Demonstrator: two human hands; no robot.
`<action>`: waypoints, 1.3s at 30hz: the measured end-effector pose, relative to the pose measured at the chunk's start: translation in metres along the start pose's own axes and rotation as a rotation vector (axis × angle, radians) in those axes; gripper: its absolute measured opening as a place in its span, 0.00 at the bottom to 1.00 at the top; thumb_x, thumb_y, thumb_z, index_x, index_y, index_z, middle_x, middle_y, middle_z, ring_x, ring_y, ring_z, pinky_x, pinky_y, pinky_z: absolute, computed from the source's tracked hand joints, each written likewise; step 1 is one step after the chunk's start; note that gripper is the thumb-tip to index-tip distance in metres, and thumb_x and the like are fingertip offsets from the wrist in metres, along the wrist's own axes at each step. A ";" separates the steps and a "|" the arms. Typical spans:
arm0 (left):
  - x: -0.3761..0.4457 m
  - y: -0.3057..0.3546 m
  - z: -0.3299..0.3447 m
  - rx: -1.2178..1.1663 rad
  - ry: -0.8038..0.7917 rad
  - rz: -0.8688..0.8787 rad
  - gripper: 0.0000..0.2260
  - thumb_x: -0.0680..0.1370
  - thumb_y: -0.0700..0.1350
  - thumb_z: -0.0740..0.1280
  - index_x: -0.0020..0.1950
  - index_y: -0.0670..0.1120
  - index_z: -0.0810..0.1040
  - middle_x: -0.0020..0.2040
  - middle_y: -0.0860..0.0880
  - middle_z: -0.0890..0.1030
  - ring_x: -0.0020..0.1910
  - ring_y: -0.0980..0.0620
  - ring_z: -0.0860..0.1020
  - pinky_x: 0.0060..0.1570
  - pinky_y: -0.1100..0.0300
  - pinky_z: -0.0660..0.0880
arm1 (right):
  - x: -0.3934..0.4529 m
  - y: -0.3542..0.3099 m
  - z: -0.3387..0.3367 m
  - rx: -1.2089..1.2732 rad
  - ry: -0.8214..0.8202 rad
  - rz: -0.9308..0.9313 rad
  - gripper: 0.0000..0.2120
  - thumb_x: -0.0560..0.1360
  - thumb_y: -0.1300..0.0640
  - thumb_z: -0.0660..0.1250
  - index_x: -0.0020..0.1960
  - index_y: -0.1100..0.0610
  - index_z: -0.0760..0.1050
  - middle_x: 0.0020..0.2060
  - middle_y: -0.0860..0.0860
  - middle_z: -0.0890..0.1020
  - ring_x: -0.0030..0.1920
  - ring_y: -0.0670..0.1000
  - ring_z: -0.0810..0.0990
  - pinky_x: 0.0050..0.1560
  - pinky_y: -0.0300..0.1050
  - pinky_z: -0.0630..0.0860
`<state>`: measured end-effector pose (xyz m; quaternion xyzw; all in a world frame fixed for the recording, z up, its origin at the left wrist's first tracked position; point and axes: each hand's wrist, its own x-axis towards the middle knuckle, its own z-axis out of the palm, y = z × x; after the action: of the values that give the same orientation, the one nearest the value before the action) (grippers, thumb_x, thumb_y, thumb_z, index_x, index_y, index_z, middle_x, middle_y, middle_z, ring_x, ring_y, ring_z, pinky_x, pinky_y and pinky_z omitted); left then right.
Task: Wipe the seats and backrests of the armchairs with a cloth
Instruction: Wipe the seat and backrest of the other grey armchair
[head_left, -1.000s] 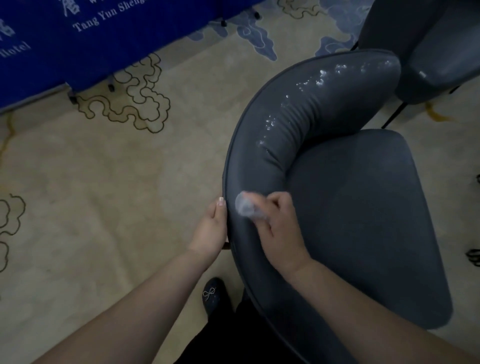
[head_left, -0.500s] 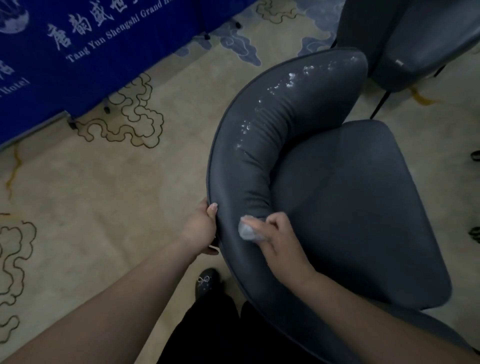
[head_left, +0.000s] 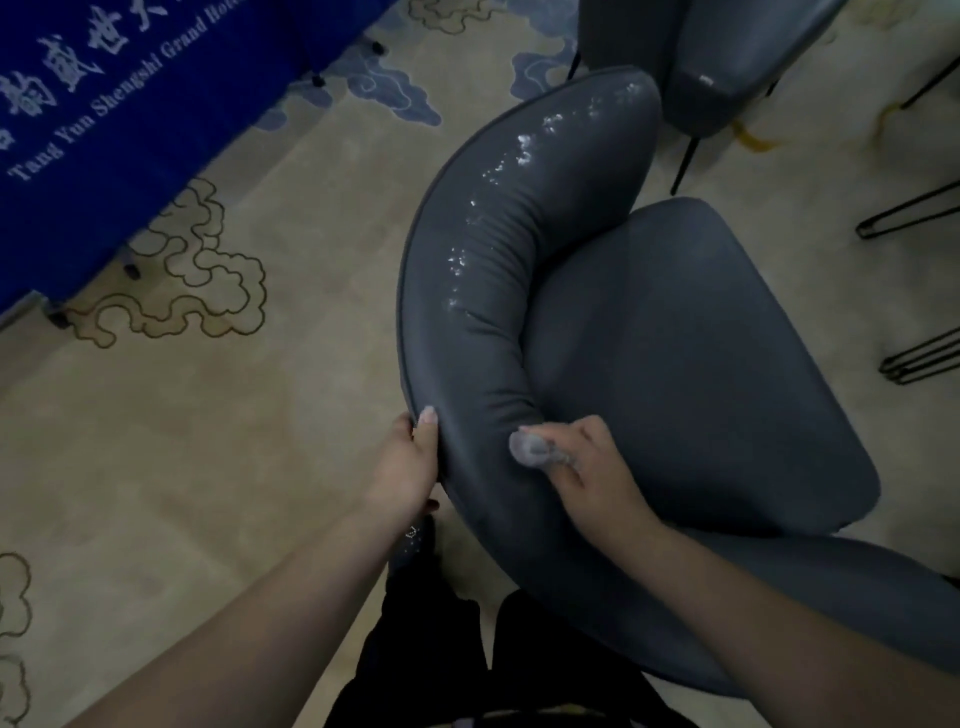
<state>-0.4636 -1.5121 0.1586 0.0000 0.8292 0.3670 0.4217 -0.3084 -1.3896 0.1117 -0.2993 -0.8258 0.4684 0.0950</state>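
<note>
— Trousers (head_left: 431, 670) nearest, dark, at the bottom edge; dark shoe (head_left: 413, 543) just past them on the carpet (head_left: 208, 467), half hidden by the left forearm.

— And the hands?

— Left hand (head_left: 408, 467) gripping the outer rim of the armchair (head_left: 675, 374), thumb laid over the piping, remaining fingers curled out of sight behind the backrest (head_left: 467, 291); right hand (head_left: 587, 467) pinching a small grey cloth (head_left: 532, 451), wadded, pressed against the inner curve of the backrest down near the seat (head_left: 691, 364).

— Backrest farther along?

— Glistening with wet speckles along the padded top, from mid-curve out to the far end; dark blue-grey upholstery all over, seat matte.

— Beyond that?

— Second armchair (head_left: 727, 57) of the same colour close behind the far end of the backrest, thin black leg showing under it; black wire legs (head_left: 914, 218) at the right edge, well apart from the seat; beige carpet with cloud outlines; blue banner (head_left: 104, 104) with white lettering top left, partly readable as "Tang Yun Shengshi Grand", standing on small dark feet.
</note>
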 end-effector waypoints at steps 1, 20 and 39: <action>0.004 0.003 -0.003 0.035 0.004 0.032 0.22 0.80 0.58 0.58 0.69 0.47 0.64 0.58 0.47 0.75 0.52 0.45 0.77 0.43 0.47 0.80 | 0.004 0.001 0.003 -0.008 0.052 0.081 0.13 0.77 0.62 0.66 0.60 0.51 0.79 0.47 0.54 0.69 0.47 0.49 0.74 0.57 0.33 0.70; 0.036 -0.001 0.013 0.172 0.077 0.333 0.41 0.73 0.50 0.72 0.74 0.44 0.48 0.69 0.41 0.69 0.63 0.42 0.73 0.63 0.46 0.71 | -0.003 -0.038 0.040 -0.025 0.142 0.093 0.18 0.73 0.61 0.70 0.59 0.44 0.77 0.45 0.46 0.68 0.45 0.46 0.74 0.52 0.30 0.70; 0.157 0.111 -0.022 0.046 0.200 0.320 0.24 0.84 0.51 0.46 0.69 0.37 0.69 0.68 0.36 0.72 0.68 0.39 0.70 0.66 0.53 0.63 | 0.042 -0.043 0.037 0.041 0.366 0.441 0.11 0.78 0.56 0.64 0.60 0.47 0.71 0.54 0.49 0.70 0.49 0.38 0.73 0.51 0.27 0.70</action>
<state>-0.6146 -1.3963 0.1246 0.1051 0.8645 0.4085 0.2733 -0.3751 -1.4079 0.1222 -0.5491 -0.7005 0.4324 0.1443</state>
